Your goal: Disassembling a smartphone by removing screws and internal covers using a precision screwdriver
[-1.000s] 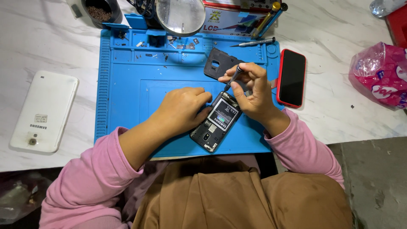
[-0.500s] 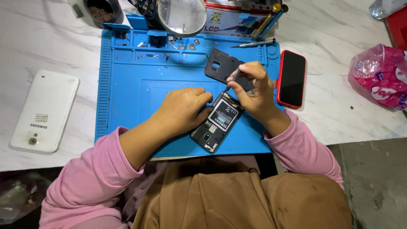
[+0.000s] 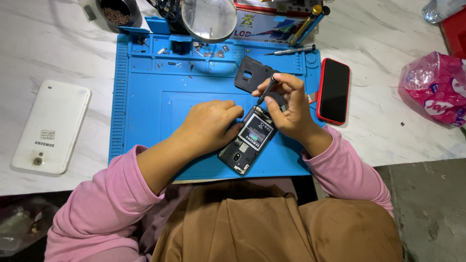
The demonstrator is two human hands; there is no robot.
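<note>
An opened black phone (image 3: 249, 140) with its battery showing lies tilted on the blue work mat (image 3: 145, 97). My left hand (image 3: 208, 127) presses on the phone's left side and holds it still. My right hand (image 3: 287, 106) grips a small dark screwdriver (image 3: 267, 88), its tip pointing down at the phone's top corner. The phone's removed black back cover (image 3: 252, 73) lies on the mat just beyond my right hand.
A red-cased phone (image 3: 334, 90) lies at the mat's right edge. A white phone (image 3: 51, 126) lies face down on the marble table, left. At the back are a magnifier (image 3: 211, 18), a second screwdriver (image 3: 293, 50), loose screws and a cup. A pink bag (image 3: 434, 90) sits far right.
My right hand has brought the screwdriver from a tilted hold near the back cover down, so its tip meets the phone's top corner. My left hand has stayed on the phone.
</note>
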